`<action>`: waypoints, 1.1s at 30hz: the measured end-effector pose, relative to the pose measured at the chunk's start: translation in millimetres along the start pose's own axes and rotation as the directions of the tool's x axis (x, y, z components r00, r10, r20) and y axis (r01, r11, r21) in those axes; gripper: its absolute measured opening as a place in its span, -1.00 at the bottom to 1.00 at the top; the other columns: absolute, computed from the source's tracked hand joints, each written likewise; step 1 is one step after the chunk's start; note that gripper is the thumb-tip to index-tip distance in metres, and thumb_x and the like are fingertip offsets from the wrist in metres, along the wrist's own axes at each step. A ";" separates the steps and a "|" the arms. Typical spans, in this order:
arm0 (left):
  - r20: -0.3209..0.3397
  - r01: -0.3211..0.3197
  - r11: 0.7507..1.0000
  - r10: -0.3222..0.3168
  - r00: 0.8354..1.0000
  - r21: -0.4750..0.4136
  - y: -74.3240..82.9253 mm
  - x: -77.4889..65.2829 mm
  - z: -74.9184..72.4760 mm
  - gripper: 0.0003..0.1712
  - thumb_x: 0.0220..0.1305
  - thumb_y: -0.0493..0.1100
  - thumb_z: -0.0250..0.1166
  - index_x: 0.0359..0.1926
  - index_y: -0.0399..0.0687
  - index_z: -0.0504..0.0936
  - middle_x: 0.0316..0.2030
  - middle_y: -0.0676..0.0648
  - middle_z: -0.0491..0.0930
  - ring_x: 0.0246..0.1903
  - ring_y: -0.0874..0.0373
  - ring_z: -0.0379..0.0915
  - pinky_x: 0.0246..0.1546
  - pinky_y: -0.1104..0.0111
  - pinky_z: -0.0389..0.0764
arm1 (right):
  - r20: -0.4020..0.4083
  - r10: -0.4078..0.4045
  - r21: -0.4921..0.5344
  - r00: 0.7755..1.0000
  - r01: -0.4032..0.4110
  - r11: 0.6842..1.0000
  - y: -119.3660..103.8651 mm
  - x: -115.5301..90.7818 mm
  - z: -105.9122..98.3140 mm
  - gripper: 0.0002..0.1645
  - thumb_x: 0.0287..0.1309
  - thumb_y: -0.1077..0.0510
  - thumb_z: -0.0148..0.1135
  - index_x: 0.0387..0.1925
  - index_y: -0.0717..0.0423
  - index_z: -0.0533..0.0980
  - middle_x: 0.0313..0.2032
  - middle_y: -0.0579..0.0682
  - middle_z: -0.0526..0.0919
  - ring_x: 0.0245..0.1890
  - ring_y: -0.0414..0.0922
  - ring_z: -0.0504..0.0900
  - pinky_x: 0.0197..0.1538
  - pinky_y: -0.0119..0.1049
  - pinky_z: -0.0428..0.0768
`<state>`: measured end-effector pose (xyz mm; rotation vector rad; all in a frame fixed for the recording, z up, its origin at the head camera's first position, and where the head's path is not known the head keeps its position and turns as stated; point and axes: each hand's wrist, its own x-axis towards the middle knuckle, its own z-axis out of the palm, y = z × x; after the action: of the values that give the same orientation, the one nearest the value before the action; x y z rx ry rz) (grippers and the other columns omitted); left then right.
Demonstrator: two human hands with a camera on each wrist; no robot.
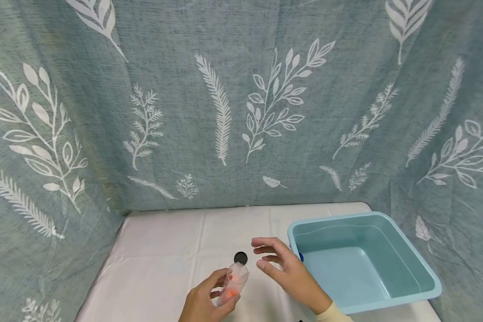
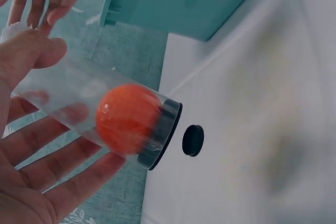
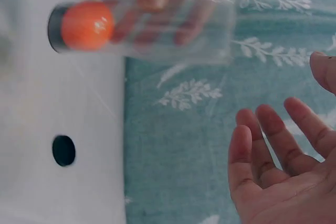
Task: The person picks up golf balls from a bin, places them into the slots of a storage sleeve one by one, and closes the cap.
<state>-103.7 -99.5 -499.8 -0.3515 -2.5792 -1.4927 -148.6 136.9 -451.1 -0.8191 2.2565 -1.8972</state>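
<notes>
The round cap [image 1: 240, 258] lies near the middle of the table [image 1: 165, 241], just beyond the cylindrical tube [image 3: 223, 30] in the left hand [image 1: 207, 297], and the ball [image 2: 128, 119] sits inside the tube's lower end. The right hand [image 1: 287, 270] is right of the tube, by the left side of the tub [image 1: 346, 273], which stands on the table's right; fabric curtains [image 1: 169, 112] hang behind the far edge and along both sides.

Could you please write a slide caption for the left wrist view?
The left hand holds a clear tube with an orange ball inside; a black cap lies apart.
</notes>
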 end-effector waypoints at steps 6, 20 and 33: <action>0.020 -0.019 1.000 0.019 1.000 0.008 0.9 1.5 1.1 -0.45 0.04 -0.12 0.60 0.07 -0.03 0.63 -0.15 0.05 0.70 -0.18 0.16 0.68 -0.31 0.47 0.70 | -0.009 0.022 -0.026 1.000 -0.022 0.999 -10.1 1.1 -27.5 -0.52 0.48 0.18 0.14 0.35 -0.09 0.38 0.28 -0.08 0.48 0.24 -0.01 0.51 0.26 -0.23 0.51; 0.033 -0.054 0.998 0.053 0.998 0.034 -2.7 -0.9 0.4 -0.46 0.02 -0.13 0.59 0.06 0.01 0.63 -0.19 0.11 0.68 -0.19 0.22 0.65 -0.32 0.42 0.71 | 0.040 0.068 0.013 0.997 -0.068 0.998 -6.6 -2.0 -110.7 -0.53 0.51 0.22 0.07 0.37 0.02 0.35 0.32 0.13 0.42 0.28 0.15 0.46 0.23 -0.21 0.55; 0.034 -0.077 0.995 0.075 0.997 0.058 -8.7 -4.4 -3.4 -0.48 0.03 -0.12 0.58 0.04 0.00 0.63 -0.24 0.13 0.68 -0.21 0.31 0.62 -0.36 0.42 0.69 | 0.126 0.269 -0.038 0.955 -0.266 0.963 26.0 -13.4 -164.2 -0.53 0.50 0.14 0.12 0.33 0.20 0.35 0.26 0.31 0.45 0.24 0.13 0.50 0.22 -0.10 0.57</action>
<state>-101.8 -107.2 -506.4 -0.4640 -2.5969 -1.3938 -210.5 291.5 -441.4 -0.5840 2.1836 -1.6536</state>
